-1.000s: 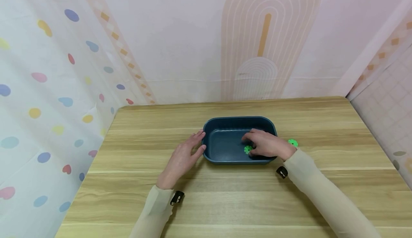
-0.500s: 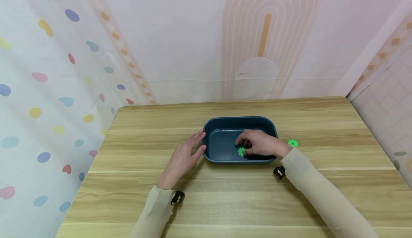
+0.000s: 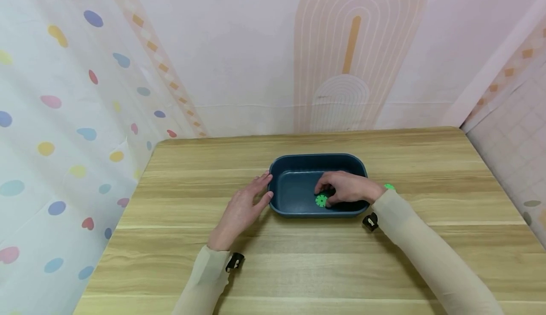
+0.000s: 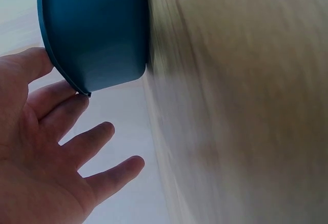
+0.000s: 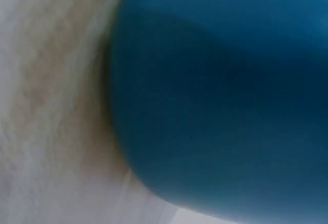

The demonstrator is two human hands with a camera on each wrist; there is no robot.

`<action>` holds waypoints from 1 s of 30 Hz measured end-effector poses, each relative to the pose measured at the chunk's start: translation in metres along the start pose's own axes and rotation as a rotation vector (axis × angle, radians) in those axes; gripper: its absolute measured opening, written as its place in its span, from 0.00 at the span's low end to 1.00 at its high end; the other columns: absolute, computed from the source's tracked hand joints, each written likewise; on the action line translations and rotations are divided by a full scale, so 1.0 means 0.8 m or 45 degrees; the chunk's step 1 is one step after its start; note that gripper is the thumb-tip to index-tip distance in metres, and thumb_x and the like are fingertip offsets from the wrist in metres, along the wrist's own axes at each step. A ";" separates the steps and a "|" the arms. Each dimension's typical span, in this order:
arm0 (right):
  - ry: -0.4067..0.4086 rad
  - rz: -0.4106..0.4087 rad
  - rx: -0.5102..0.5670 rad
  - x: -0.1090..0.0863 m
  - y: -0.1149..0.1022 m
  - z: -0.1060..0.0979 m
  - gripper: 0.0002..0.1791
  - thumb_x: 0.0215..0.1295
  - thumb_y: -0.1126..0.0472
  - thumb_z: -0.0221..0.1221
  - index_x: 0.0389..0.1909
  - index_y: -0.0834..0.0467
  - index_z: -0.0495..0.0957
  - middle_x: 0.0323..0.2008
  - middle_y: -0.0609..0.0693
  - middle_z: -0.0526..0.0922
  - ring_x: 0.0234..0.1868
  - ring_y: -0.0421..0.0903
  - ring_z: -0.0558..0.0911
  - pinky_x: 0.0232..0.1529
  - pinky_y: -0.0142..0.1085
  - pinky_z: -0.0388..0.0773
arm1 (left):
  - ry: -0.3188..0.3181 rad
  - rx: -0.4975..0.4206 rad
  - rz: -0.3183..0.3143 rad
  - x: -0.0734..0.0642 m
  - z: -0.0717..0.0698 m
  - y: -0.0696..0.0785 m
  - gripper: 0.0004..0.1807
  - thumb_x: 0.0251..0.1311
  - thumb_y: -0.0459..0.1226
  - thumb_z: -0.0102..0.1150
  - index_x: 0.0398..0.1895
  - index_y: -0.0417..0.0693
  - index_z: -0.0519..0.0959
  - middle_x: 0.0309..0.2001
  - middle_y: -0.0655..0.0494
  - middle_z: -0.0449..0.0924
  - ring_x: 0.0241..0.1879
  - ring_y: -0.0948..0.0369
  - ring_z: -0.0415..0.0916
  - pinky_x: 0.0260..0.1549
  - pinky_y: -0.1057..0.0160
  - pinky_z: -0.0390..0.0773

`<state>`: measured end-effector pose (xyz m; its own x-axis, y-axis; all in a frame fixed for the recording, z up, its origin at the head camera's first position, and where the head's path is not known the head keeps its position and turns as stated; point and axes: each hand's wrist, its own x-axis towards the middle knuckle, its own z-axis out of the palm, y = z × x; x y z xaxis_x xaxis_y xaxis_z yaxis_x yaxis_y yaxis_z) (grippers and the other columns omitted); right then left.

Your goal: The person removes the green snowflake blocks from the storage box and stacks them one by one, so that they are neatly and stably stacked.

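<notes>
A dark blue oblong basin point(image 3: 294, 208) stands on the wooden table. My left hand point(image 3: 242, 210) rests beside its left end, thumb and fingertips at the rim; the left wrist view shows the other fingers spread and straight, holding nothing. Down inside the basin my right hand point(image 3: 347, 188) has curled fingers, with the thumb at the edge of a green notched disc point(image 3: 321, 201) close to the basin floor. A second green disc point(image 3: 388, 187) lies on the table to the right, partly covered by my right wrist. In the right wrist view the basin's outer wall point(image 5: 220, 106) hides my fingers.
The wooden table point(image 3: 170, 182) extends around the basin on every side. A patterned curtain point(image 3: 239, 54) hangs behind the table's far edge and down the left side. Each sleeve carries a small black device point(image 3: 234, 262) at the wrist.
The right hand and the green disc in the basin have shifted left, then the hand has eased back slightly right, leaving more of the disc showing. The left hand stays put.
</notes>
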<state>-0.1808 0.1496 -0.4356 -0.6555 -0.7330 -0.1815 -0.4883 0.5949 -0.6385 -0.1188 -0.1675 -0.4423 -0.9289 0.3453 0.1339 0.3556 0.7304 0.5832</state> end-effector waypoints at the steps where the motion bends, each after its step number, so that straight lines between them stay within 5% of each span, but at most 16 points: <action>1: -0.007 -0.004 -0.007 0.000 0.000 0.000 0.19 0.62 0.64 0.73 0.54 0.56 0.84 0.52 0.46 0.81 0.52 0.45 0.80 0.56 0.43 0.79 | -0.002 0.001 0.000 0.000 0.000 0.000 0.28 0.78 0.44 0.55 0.76 0.48 0.69 0.76 0.54 0.65 0.75 0.46 0.62 0.70 0.43 0.65; 30: -0.007 -0.043 -0.238 -0.003 -0.003 0.007 0.15 0.63 0.62 0.72 0.50 0.56 0.85 0.48 0.46 0.81 0.47 0.42 0.79 0.53 0.40 0.80 | 0.002 -0.002 0.022 0.004 0.005 0.003 0.28 0.78 0.45 0.54 0.76 0.46 0.69 0.76 0.54 0.65 0.75 0.46 0.63 0.70 0.43 0.66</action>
<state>-0.1746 0.1479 -0.4377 -0.6343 -0.7550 -0.1666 -0.6088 0.6205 -0.4942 -0.1203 -0.1619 -0.4438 -0.9228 0.3569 0.1454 0.3715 0.7235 0.5818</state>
